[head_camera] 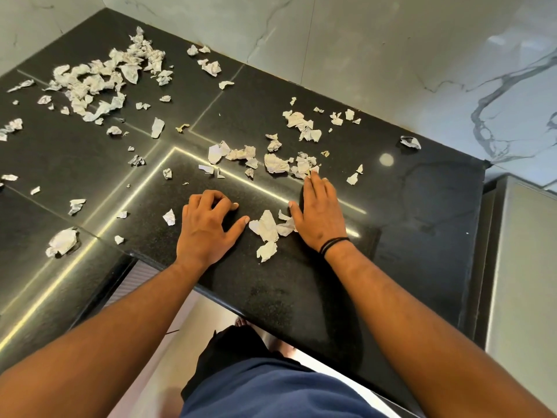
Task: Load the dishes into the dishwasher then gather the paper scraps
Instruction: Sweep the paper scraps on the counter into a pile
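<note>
- Paper scraps (266, 227): crumpled white bits spread over black stone table (422, 206). The pointed clump lies near the front edge, between the two hands.
- Biggest heap (99, 76) sits twd far left corner, w/ stray bits trailing out to the left edge.
- Mid group (277, 162) lies across table centre, just beyond the right fingertips; smaller cluster (303, 123) behind it, nearer the back edge.
- Lone scrap (410, 142) sits apart, twd far right corner.
- Larger wad (62, 242) near the front-left edge; small bits dotted around it.
- Left hand (208, 227): palm down on table, fingers curled under loosely at the tips, thumb out twd the clump but not touching it. Holds nothing that I can see.
- Right hand (319, 212): flat, fingers straight & together, inner edge and thumb against the clump; fingertips touch the near scraps of the mid group. Nothing gripped.
- Black band (333, 244) on right wrist.
- Both forearms bare, reaching in over the front edge.
- Marble-look wall (391, 49) runs behind the table's back edge; steel-grey surface (521, 267) beside the right edge.
- Blue clothing (271, 390) and a bare foot (241, 322) visible below the front edge.
</note>
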`<action>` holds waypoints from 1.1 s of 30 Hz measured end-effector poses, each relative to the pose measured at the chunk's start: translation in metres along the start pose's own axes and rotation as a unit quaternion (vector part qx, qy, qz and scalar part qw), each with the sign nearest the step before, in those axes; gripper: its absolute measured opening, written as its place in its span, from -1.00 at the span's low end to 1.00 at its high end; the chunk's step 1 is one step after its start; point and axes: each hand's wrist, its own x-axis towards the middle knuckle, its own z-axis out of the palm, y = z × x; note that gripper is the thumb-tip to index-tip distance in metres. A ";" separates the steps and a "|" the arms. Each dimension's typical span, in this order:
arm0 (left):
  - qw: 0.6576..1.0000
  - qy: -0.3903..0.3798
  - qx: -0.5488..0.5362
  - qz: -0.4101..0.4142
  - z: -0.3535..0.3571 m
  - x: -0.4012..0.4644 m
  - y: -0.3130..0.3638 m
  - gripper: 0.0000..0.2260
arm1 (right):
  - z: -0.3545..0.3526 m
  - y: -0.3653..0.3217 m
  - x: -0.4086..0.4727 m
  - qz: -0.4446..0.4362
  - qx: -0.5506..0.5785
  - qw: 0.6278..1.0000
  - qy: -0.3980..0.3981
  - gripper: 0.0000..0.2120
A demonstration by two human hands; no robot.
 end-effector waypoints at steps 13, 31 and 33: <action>1.000 -0.004 0.008 0.002 0.000 0.000 0.000 -0.68 | 0.003 -0.022 -0.062 -0.082 0.124 0.987 0.063 -0.55; 1.000 0.004 0.010 0.003 0.001 0.001 0.000 -0.68 | 0.008 -0.033 -0.056 -0.136 0.044 0.990 0.015 -0.49; 1.000 0.005 0.011 0.001 0.001 0.001 0.000 -0.69 | 0.007 -0.030 -0.055 -0.149 0.089 0.983 0.065 -0.57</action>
